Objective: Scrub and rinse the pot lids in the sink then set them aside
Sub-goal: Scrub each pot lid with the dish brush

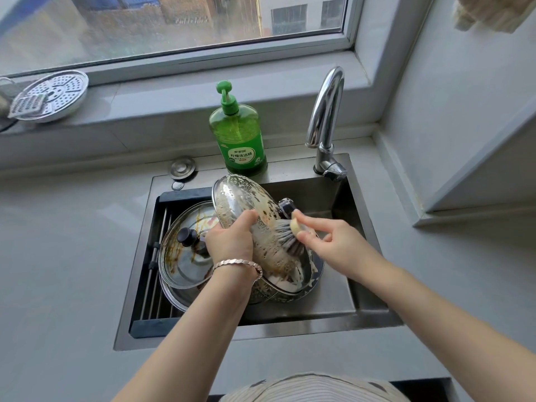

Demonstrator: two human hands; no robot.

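A soapy steel pot lid (240, 198) stands tilted on its edge over the sink (342, 198). My left hand (232, 237) grips its near rim, thumb on the foamy face. My right hand (324, 239) holds a scrubbing brush (287, 232), whose bristles press on the lid's face. A black knob (287, 207) shows behind the lid. A second lid (179, 256), glass with a black knob and brown stains, lies flat at the sink's left. Another steel rim (290, 294) sits underneath the soapy lid.
A green dish soap bottle (239, 137) stands on the sink's back ledge, with the chrome faucet (326, 117) to its right. A drain rack (156, 271) spans the sink's left side. A perforated steamer plate (55, 95) leans on the windowsill. Grey counter surrounds the sink.
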